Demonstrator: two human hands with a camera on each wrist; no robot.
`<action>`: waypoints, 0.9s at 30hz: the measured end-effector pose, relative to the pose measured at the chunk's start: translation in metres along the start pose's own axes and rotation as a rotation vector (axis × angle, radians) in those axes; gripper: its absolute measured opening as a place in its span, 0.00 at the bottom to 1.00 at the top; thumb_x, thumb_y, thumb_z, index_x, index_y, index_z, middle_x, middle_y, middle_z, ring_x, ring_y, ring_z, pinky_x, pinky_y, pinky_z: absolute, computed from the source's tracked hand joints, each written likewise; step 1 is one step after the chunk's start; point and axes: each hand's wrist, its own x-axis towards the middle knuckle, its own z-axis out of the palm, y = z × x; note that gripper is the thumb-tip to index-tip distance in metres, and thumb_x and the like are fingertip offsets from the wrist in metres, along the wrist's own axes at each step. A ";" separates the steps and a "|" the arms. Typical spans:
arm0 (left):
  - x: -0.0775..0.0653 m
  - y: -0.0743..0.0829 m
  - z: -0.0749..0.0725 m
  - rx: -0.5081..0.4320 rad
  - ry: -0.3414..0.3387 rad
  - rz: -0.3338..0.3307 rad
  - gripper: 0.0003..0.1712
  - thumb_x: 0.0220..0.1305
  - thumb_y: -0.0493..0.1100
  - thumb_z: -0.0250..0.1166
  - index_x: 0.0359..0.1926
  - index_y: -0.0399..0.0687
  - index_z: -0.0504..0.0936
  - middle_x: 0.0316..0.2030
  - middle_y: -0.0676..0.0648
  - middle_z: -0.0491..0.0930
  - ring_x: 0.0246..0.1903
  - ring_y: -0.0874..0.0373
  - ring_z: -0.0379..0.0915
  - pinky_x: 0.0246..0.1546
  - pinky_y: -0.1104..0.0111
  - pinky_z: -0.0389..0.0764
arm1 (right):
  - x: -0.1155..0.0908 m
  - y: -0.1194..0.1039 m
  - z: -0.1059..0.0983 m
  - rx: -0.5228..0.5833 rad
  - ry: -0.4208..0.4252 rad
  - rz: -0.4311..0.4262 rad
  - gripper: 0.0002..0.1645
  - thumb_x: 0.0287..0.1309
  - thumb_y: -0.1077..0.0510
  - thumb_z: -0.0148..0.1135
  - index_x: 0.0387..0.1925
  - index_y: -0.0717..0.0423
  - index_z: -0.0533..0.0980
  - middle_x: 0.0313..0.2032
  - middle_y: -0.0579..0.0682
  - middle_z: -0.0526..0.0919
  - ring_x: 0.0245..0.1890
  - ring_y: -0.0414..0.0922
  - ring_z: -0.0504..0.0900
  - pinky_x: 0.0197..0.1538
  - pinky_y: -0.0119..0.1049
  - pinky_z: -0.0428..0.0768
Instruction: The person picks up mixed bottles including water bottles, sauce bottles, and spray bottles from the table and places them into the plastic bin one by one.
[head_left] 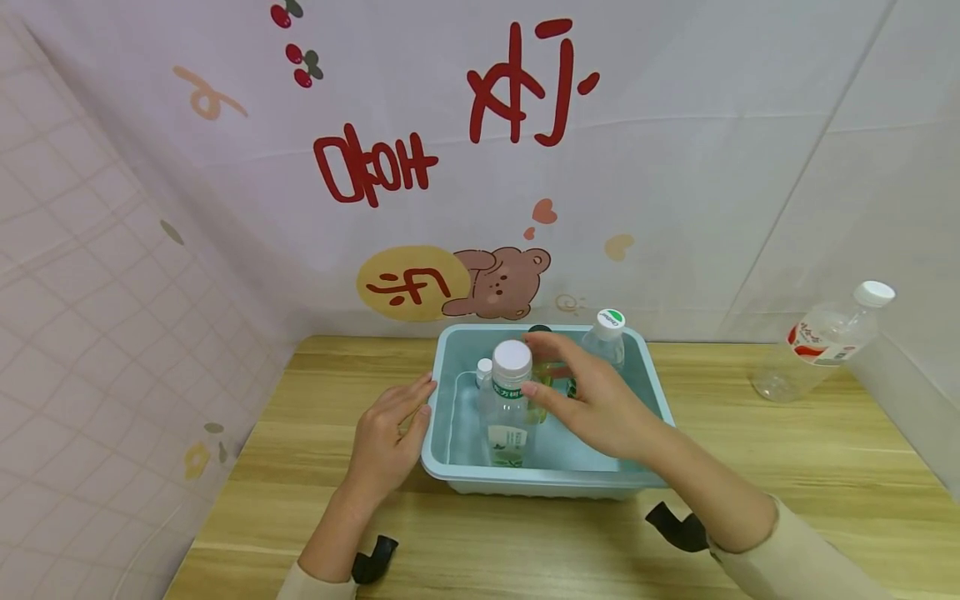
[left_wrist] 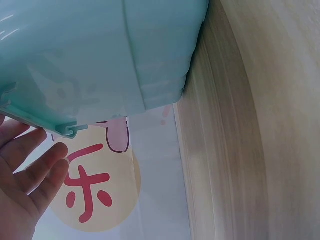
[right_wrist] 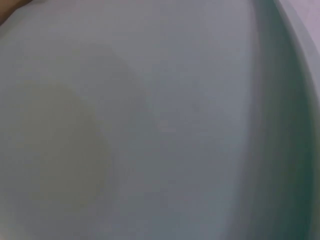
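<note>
A light-blue plastic bin (head_left: pixel 551 477) stands on the table. Inside it, toward the left, is a clear bottle (head_left: pixel 508 417) with a white cap and a green-and-white label. My right hand (head_left: pixel 592 400) reaches over the bin from the right, thumb beside the clear bottle's neck, fingers spread near a dark-capped bottle (head_left: pixel 540 328); whether the thumb touches cannot be told. My left hand (head_left: pixel 386 433) rests against the bin's left rim; in the left wrist view its fingers (left_wrist: pixel 42 165) lie fairly straight by the rim. The right wrist view shows mostly a blurred bin wall (right_wrist: pixel 285 120).
Also in the bin are a small white-capped bottle (head_left: pixel 484 371) and a bottle with a green-and-white cap (head_left: pixel 604 340). A clear red-labelled bottle (head_left: pixel 821 342) stands on the table at the right. A printed cloth wall (head_left: pixel 660 167) rises behind the wooden table (head_left: pixel 300 467).
</note>
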 end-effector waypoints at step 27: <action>0.000 0.001 0.000 0.001 0.000 -0.005 0.19 0.66 0.33 0.66 0.57 0.35 0.87 0.59 0.41 0.84 0.53 0.44 0.83 0.50 0.47 0.85 | -0.041 0.018 -0.043 -0.077 0.206 -0.244 0.38 0.57 0.78 0.68 0.69 0.62 0.72 0.59 0.47 0.83 0.59 0.39 0.81 0.58 0.28 0.80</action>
